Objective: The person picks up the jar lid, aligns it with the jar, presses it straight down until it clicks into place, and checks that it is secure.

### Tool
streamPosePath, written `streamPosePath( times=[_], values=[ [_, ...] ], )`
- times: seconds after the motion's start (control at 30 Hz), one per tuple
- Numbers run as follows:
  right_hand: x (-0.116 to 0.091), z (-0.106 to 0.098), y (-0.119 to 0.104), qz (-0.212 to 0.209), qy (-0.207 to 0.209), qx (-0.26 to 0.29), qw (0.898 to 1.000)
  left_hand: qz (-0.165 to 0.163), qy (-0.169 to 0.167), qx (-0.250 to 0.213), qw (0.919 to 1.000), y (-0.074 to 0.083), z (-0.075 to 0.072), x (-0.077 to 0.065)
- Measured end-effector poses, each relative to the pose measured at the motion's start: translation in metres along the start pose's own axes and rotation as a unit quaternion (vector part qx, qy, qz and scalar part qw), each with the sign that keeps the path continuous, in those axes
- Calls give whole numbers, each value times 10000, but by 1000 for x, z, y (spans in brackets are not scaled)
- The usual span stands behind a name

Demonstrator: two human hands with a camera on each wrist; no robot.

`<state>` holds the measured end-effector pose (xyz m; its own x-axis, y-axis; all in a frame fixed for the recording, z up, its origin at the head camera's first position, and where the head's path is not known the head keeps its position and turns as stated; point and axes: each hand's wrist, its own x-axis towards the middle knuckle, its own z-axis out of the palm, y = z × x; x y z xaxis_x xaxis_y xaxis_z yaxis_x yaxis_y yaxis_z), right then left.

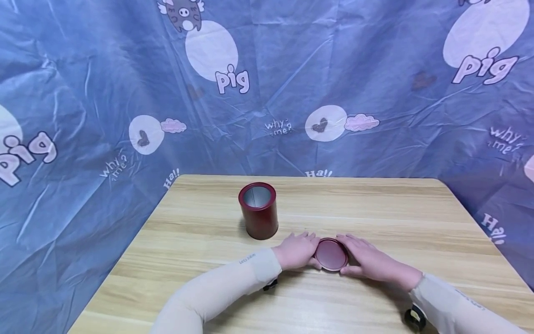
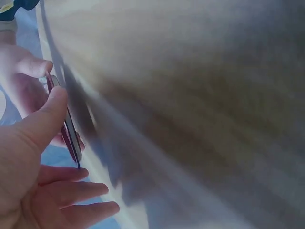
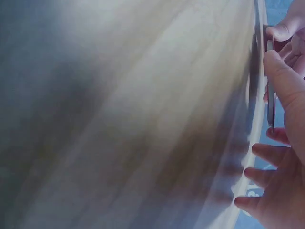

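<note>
"Wooden table; what stands on it?"

"One open red can, upright, beyond the left hand, which is nearer it than the right hand."

"And the red lid?"

"Between the two, each gripping its own side; round, no long axis, roughly level."

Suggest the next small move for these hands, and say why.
Probably carry the round red lid toward the dark red can: the left hand and right hand hold the lid by opposite edges, while the can stands upright, its mouth uncovered, beyond the left hand.
</note>
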<state>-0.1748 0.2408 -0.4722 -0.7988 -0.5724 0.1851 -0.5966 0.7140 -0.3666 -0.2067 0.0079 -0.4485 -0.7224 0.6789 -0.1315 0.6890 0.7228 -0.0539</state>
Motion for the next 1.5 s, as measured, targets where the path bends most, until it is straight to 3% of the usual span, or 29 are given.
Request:
streamPosePath(
  times=[0.2, 0.5, 0.77, 1.0, 1.2, 1.5],
  values=[
    [7, -4, 2, -273, 397, 189, 9987, 319, 529, 507, 9968, -10, -12, 1],
    [26, -29, 1, -716, 975, 127, 9926, 501, 939, 363, 9937, -23, -43, 5],
    [49, -50, -6, -429, 755, 504, 9949, 414, 891, -29, 9952, -41, -72, -2],
    [77, -64, -13, -663, 773, 605, 9930, 326, 966, -147, 9947, -62, -98, -11],
    [102, -75, -23, -562, 564, 912, 9926, 376, 1139, -299, 9923, -82, -119, -23],
    [137, -82, -42, -520, 335, 1218, 9906, 108, 1182, -1128, 9865, -114, -129, -44]
  ],
)
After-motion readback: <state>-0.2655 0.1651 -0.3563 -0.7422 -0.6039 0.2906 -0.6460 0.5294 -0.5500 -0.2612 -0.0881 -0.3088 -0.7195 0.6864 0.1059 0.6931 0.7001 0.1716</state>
